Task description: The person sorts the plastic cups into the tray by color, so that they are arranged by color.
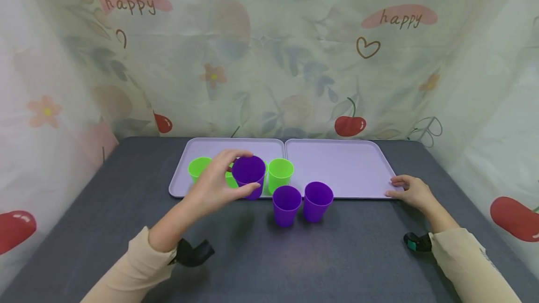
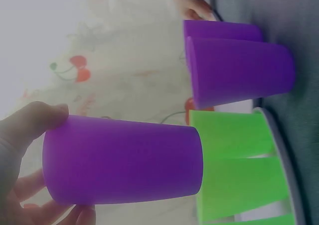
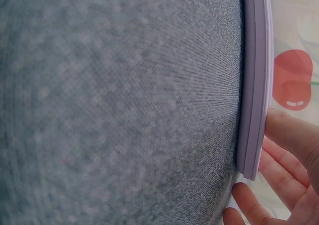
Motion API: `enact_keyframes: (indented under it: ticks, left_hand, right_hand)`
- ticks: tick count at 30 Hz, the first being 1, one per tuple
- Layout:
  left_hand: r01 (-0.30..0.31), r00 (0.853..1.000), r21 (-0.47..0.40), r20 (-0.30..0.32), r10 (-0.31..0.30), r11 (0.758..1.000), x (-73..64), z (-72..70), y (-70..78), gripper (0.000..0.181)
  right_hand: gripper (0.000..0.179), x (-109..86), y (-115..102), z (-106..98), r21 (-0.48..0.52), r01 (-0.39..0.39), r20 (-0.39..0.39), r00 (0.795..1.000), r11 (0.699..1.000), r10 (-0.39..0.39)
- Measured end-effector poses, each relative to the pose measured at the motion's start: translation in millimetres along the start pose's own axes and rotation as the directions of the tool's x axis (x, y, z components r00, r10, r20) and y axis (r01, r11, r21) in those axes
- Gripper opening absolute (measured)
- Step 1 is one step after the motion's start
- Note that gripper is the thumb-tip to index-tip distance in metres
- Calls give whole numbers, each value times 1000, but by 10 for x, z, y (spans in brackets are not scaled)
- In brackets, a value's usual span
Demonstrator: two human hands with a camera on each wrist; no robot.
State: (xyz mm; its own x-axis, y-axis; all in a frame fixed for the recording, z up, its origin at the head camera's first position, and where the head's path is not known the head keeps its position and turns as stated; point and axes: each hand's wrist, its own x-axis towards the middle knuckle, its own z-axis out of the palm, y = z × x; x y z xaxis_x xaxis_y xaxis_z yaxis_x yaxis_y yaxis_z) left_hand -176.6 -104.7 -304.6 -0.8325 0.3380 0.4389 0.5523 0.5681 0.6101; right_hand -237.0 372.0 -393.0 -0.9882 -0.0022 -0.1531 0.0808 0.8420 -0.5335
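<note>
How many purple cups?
3. One cup in the left hand; the left and right ones stand upright on the table, in front of the trays. Any nested inside could be hidden.

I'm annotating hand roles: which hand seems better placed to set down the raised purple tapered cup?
Probably the left hand: it grips that purple tapered cup, while the right hand, farther away, holds a lilac rectangular tray.

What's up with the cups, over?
Left hand gripping purple cup, raised. Right hand touching right tray. Green cups on left tray possibly in the way.
</note>
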Motion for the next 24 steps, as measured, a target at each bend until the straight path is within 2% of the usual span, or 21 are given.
enact_keyframes:
  ticks: [6,15,24]
  left_hand:
    - [4,1000,-29,3,-4,1000,76,-34,89,57]
    - [-15,1000,-73,-15,14,997,235,12,153,55]
    - [-22,1000,-190,2,23,982,441,79,187,53]
  right_hand:
    - [62,1,5,-6,-14,9,-4,1000,1000,-9]
    - [63,11,13,0,-14,8,0,1000,1000,-8]
    - [62,14,14,-4,-27,11,-3,1000,1000,-12]
